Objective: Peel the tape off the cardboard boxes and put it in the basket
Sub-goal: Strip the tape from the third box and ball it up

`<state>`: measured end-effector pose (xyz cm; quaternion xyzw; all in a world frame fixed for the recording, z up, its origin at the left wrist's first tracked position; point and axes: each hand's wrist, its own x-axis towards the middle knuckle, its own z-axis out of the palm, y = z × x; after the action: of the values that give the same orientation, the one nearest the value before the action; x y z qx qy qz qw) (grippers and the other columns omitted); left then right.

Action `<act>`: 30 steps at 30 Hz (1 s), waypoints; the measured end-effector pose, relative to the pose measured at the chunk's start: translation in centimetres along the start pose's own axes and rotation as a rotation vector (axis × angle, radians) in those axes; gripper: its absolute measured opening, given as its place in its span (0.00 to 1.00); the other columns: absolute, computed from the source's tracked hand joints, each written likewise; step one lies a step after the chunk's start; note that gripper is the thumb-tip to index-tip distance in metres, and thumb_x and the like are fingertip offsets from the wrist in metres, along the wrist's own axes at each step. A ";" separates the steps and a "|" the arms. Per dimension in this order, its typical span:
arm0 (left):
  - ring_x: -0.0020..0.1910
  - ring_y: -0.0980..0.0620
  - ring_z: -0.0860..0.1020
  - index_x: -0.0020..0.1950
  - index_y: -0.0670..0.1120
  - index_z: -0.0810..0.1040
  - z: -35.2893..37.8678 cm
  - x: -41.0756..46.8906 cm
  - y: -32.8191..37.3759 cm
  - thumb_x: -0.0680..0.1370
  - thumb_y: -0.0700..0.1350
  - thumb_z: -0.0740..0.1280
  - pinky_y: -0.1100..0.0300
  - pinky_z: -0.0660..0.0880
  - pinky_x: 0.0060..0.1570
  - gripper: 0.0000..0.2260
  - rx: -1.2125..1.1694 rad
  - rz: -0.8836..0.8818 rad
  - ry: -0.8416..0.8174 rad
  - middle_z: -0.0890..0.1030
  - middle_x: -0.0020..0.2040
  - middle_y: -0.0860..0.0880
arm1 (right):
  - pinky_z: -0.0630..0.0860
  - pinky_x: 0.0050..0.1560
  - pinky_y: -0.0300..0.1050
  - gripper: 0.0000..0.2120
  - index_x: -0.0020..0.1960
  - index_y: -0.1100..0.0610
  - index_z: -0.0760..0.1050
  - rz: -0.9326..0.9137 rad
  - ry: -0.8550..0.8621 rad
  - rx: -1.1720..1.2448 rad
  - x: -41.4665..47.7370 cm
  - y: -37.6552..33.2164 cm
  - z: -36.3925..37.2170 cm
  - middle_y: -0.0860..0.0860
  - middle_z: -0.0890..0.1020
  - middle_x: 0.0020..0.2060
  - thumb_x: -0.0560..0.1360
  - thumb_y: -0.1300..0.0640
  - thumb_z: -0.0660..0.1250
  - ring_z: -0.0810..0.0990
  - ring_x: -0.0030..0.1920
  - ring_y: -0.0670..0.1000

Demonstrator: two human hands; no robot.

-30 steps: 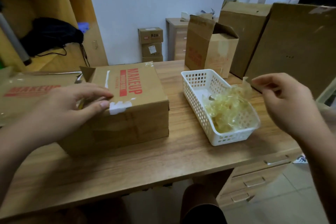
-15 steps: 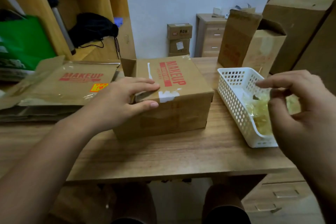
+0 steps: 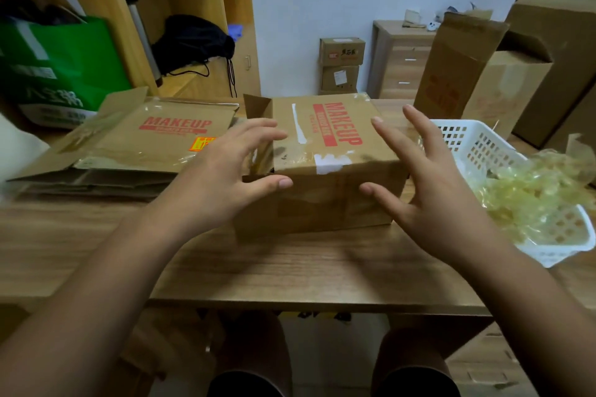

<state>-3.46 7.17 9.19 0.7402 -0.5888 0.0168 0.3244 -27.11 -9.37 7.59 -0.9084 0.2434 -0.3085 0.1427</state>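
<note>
- We see a brown cardboard box printed "MAKEUP" (image 3: 322,138); glossy clear tape (image 3: 300,158) lies along its near top edge.
- Our left hand (image 3: 213,184) touches the box's near left corner with spread fingers; our right hand (image 3: 432,196) hovers before its right side, fingers spread, holding nothing.
- Right of the box, a white plastic lattice basket (image 3: 477,148) holds crumpled yellowish tape (image 3: 532,190).
- We should steady the box, lift 1 tape corner with a nail, then peel slowly.
</note>
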 end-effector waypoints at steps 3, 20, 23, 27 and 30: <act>0.64 0.74 0.67 0.72 0.60 0.71 -0.1 -1.0 -0.7 0.70 0.67 0.66 0.59 0.72 0.64 0.32 -0.058 -0.047 0.034 0.69 0.68 0.70 | 0.57 0.78 0.50 0.37 0.79 0.36 0.59 0.064 -0.118 0.004 1.3 0.6 0.4 0.45 0.50 0.82 0.74 0.43 0.71 0.55 0.81 0.51; 0.71 0.63 0.70 0.76 0.62 0.66 -0.8 -2.0 -0.9 0.79 0.63 0.60 0.66 0.70 0.64 0.24 -0.480 -0.084 0.340 0.72 0.72 0.64 | 0.85 0.45 0.45 0.19 0.61 0.47 0.81 0.470 0.231 1.015 -0.6 0.0 0.3 0.47 0.87 0.53 0.74 0.41 0.70 0.87 0.53 0.49; 0.74 0.67 0.64 0.78 0.65 0.62 -0.1 -1.1 0.6 0.80 0.64 0.58 0.63 0.65 0.67 0.26 -0.458 -0.027 0.262 0.66 0.75 0.67 | 0.85 0.52 0.55 0.19 0.60 0.48 0.82 0.538 0.195 1.174 -1.4 -1.0 0.9 0.49 0.87 0.54 0.73 0.41 0.70 0.86 0.56 0.51; 0.78 0.64 0.58 0.80 0.65 0.58 0.7 0.3 2.5 0.81 0.65 0.56 0.50 0.61 0.76 0.26 -0.434 0.058 0.171 0.61 0.79 0.65 | 0.84 0.52 0.59 0.18 0.63 0.52 0.80 0.608 0.121 1.423 -2.8 -3.1 2.3 0.53 0.86 0.58 0.76 0.46 0.67 0.85 0.58 0.56; 0.79 0.64 0.56 0.80 0.61 0.59 1.2 1.2 3.5 0.81 0.67 0.54 0.61 0.58 0.77 0.28 -0.399 0.138 0.133 0.59 0.81 0.61 | 0.84 0.48 0.59 0.21 0.68 0.53 0.75 0.630 0.059 1.599 -4.0 -4.6 3.3 0.54 0.85 0.60 0.77 0.46 0.66 0.85 0.58 0.59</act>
<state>-6.61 5.22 10.37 0.6167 -0.6070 -0.0291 0.5004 -26.15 -2.99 4.97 -0.4167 0.1976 -0.3566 0.8125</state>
